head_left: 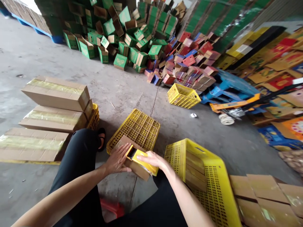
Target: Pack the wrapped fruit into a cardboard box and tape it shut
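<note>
Yellow plastic marks the tape dispenser that the right hand presses down on, fingers curled over its top, against a small brown cardboard box held above the person's lap. The left hand lies flat with its fingers spread on the near side of that box, steadying it. Just behind the box an upturned yellow perforated crate rests on the concrete floor. A second yellow crate stands right of the hands. Taped flat cardboard bundles are stacked on the left, and green boxes are heaped at the far edge of the floor.
</note>
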`<state>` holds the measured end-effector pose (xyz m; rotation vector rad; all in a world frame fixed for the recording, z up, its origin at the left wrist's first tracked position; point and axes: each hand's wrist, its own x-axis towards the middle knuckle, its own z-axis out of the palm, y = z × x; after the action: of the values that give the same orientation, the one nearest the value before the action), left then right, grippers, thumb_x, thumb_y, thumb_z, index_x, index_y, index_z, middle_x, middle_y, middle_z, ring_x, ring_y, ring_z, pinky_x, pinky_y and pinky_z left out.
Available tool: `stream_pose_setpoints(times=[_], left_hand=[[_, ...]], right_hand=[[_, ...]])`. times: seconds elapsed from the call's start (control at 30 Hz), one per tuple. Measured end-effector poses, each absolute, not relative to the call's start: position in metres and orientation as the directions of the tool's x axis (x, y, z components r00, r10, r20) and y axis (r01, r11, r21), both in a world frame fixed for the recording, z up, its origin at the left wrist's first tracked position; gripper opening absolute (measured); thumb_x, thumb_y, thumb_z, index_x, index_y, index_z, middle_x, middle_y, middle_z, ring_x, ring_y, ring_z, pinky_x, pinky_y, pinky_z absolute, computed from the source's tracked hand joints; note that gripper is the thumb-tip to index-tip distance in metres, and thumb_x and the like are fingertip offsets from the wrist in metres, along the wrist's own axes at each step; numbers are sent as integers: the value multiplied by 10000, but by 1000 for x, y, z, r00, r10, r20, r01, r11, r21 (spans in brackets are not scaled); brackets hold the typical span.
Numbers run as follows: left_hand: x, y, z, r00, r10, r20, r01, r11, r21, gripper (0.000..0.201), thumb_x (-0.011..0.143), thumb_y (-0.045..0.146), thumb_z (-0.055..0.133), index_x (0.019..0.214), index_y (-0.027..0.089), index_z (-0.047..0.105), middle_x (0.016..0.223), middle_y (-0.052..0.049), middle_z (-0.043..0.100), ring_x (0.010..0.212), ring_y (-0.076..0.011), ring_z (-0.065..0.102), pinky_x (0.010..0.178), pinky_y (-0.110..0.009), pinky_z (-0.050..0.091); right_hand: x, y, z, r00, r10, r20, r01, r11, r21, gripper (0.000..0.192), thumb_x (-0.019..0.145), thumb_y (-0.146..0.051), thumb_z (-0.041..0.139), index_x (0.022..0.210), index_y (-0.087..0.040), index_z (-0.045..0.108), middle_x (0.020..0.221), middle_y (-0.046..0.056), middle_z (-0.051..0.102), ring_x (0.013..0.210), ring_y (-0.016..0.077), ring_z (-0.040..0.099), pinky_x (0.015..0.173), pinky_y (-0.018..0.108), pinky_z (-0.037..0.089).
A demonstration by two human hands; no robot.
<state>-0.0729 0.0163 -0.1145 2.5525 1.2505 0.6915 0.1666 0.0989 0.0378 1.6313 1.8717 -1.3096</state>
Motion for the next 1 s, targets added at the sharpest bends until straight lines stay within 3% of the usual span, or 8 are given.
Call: stream_pose_setpoints(times=[0.07,0.2,0.3,0.4,0.53,1.0], left_hand=[[-73,16,-112,527,792,307,684,-610,401,1090,954,855,420,1713,91,250,1731,-231,336,1607,-431,323,1297,-568,340],[-73,17,-110,532,800,277,680,-599,423,1089,935,859,463,1734,160,220,1733,-183,356,1605,-429,330,1293,-573,353],[-73,17,-112,527,794,304,681,-608,409,1115,947,838,474,1738,120,156,1734,-214,340,1604,-429,332,1286,-579,357],[-73,17,-116,534,776,336,674,-631,385,1180,941,850,471,1735,79,62,1739,-258,298,1606,-431,325,1287,-575,337],[-73,18,-118,542,771,334,676,-636,372,1196,932,885,414,1739,120,-27,1749,-246,280,1608,-416,327,1290,-558,311],[-73,18,-119,548,776,311,701,-629,336,1166,927,902,352,1743,151,-7,1764,-206,277,1617,-399,311,1298,-527,273]], right_hand=[[168,98,37,-302,589,-749,897,-91,-433,405,927,-535,716,730,-186,655,650,35,661,690,208,663,600,263,512],[172,93,39,-332,456,-826,836,-263,-482,358,963,-553,651,867,-208,649,598,27,678,557,215,675,554,293,561],[173,91,41,-361,404,-841,794,-341,-504,385,994,-587,601,921,-212,644,572,29,684,517,229,687,554,330,605],[171,89,39,-337,422,-842,797,-349,-494,368,1005,-557,601,906,-205,642,567,34,684,531,240,706,588,361,638],[169,84,37,-300,483,-823,802,-340,-491,372,1000,-539,608,850,-199,633,564,33,670,511,227,691,560,353,635],[210,68,58,-258,479,-839,812,-364,-457,284,935,-465,682,808,-214,643,542,12,659,513,209,690,524,278,585]])
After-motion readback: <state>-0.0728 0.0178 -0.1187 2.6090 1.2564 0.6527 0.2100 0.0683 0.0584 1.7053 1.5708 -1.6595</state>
